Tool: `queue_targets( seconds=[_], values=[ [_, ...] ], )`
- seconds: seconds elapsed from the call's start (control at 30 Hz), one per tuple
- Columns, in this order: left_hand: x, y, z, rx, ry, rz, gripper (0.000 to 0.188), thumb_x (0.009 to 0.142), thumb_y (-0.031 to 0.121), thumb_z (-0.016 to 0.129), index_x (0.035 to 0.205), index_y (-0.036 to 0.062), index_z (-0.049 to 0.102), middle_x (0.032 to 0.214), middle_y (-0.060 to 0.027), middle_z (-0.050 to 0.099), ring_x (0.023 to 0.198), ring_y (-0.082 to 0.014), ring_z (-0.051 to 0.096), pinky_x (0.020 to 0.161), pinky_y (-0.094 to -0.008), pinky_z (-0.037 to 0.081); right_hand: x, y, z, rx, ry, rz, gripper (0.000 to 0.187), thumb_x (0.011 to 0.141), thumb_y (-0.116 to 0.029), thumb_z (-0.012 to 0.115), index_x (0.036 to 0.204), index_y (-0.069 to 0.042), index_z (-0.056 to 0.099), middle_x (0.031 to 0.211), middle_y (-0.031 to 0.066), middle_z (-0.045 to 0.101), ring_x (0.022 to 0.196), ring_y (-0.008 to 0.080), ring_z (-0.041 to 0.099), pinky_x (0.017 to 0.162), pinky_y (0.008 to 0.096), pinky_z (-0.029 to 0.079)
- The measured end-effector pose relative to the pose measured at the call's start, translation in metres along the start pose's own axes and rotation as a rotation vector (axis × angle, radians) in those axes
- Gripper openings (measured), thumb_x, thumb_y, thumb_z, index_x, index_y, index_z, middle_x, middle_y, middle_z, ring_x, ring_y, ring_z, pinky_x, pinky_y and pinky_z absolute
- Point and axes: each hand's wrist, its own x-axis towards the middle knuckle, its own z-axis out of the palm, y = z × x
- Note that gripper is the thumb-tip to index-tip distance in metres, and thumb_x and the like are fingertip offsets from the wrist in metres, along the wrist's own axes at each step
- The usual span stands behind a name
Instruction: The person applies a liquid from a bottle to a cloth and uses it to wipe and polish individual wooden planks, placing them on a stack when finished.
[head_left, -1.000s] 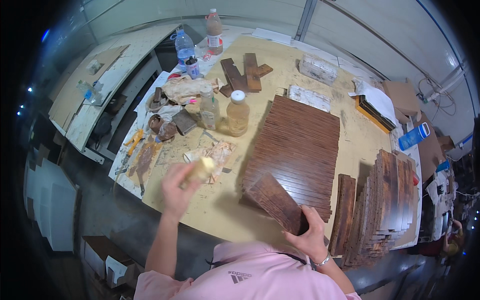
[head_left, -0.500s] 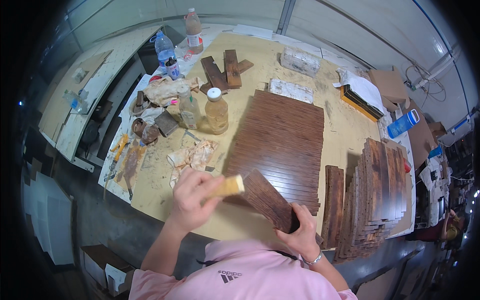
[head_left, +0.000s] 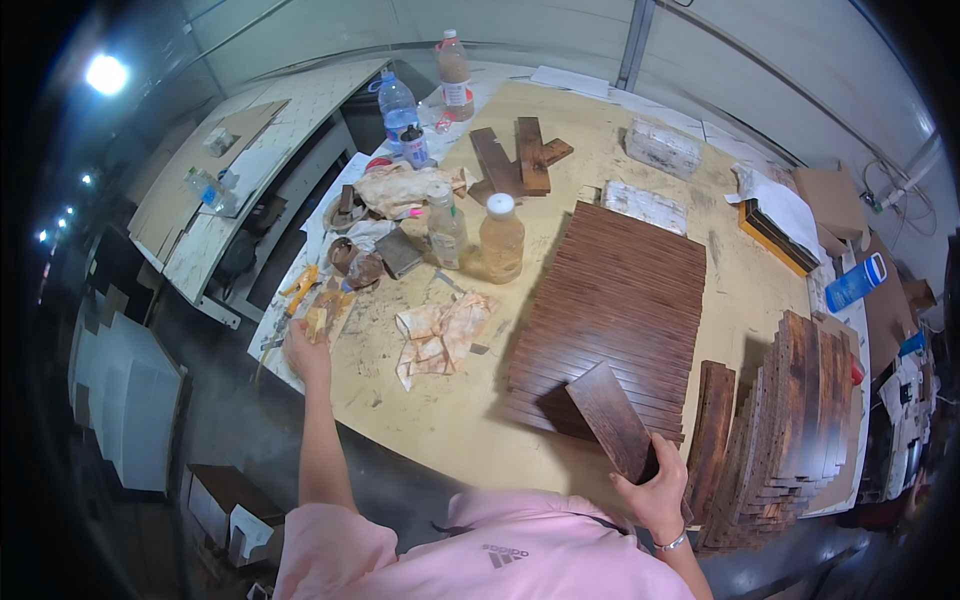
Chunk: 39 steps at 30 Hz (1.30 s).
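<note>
My right hand [head_left: 655,485] grips the near end of a short dark-brown wooden board [head_left: 612,420], tilted above the near edge of a wide panel of narrow brown wood strips [head_left: 615,310]. At the table's left edge, my left hand [head_left: 308,352] is closed at a small pale-yellow sponge block [head_left: 316,321], partly hidden by the fingers. Beneath that hand lies a brown-stained patch, with an orange-handled tool [head_left: 300,285] just beyond. A stained crumpled cloth [head_left: 440,335] lies between my hands.
Two bottles, a white-capped amber one [head_left: 502,245] and a clear one [head_left: 446,235], stand behind the cloth. Stacked dark boards [head_left: 790,420] fill the right side. Loose boards [head_left: 532,155] and white-wrapped blocks [head_left: 662,148] lie farther back. A blue bottle [head_left: 855,283] is at far right.
My left hand has moved left with the sponge, away from the board to the table's left edge. My right hand still holds the board, and the whole view has shifted.
</note>
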Motion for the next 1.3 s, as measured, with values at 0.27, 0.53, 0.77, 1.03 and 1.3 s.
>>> queue_targets(
  seconds=[0.27,0.53,0.77,1.03,1.3],
  values=[
    [-0.04,0.055,-0.016,-0.242,-0.127,0.263,0.035,0.076,0.017,0.079,0.107,0.009,0.064,0.106,-0.0094,0.063,0.11,-0.0324,0.055,0.092,-0.0484,0.043,0.011,-0.002,0.006,-0.111,0.025,-0.052,0.07,0.055,-0.019,0.086,0.115,0.005,0.059,0.096,0.0193,0.06,0.087,0.0374,0.062,0.078,0.043,0.052],
    [-0.15,0.179,-0.007,-0.217,-0.514,0.804,0.064,0.074,0.02,0.08,0.133,0.0124,0.057,0.149,-0.0124,0.04,0.134,-0.0361,0.037,0.111,-0.0549,0.03,0.013,-0.005,0.007,-0.204,0.111,-0.13,0.068,0.057,-0.02,0.084,0.117,0.002,0.059,0.094,0.0164,0.06,0.08,0.0357,0.063,0.069,0.0426,0.053],
    [-0.111,0.135,0.046,-0.521,-0.498,0.513,0.024,0.079,0.0,0.068,0.103,0.002,0.07,0.104,-0.0125,0.062,0.098,-0.0319,0.059,0.086,-0.039,0.046,0.001,0.007,0.002,-0.236,0.178,-0.125,0.065,0.059,-0.02,0.082,0.116,0.0,0.06,0.096,0.0148,0.061,0.08,0.0355,0.063,0.069,0.0422,0.053],
    [-0.172,0.237,-0.066,-0.911,-0.631,0.615,0.019,0.078,-0.014,0.062,0.09,-0.0024,0.07,0.09,-0.0119,0.062,0.083,-0.0218,0.062,0.072,-0.029,0.047,0.001,0.08,-0.036,-0.32,0.417,0.29,0.065,0.063,-0.025,0.085,0.115,0.006,0.06,0.115,0.0213,0.06,0.102,0.039,0.062,0.087,0.0443,0.052],
    [-0.163,0.226,-0.072,-1.0,-0.622,0.507,0.018,0.081,-0.014,0.06,0.094,-0.0057,0.068,0.097,-0.0093,0.063,0.089,-0.0164,0.061,0.081,-0.0262,0.047,0.003,0.131,-0.026,-0.314,0.512,0.205,0.055,0.073,-0.017,0.08,0.118,0.004,0.058,0.124,0.0238,0.054,0.117,0.0403,0.052,0.1,0.0454,0.044]
  ],
)
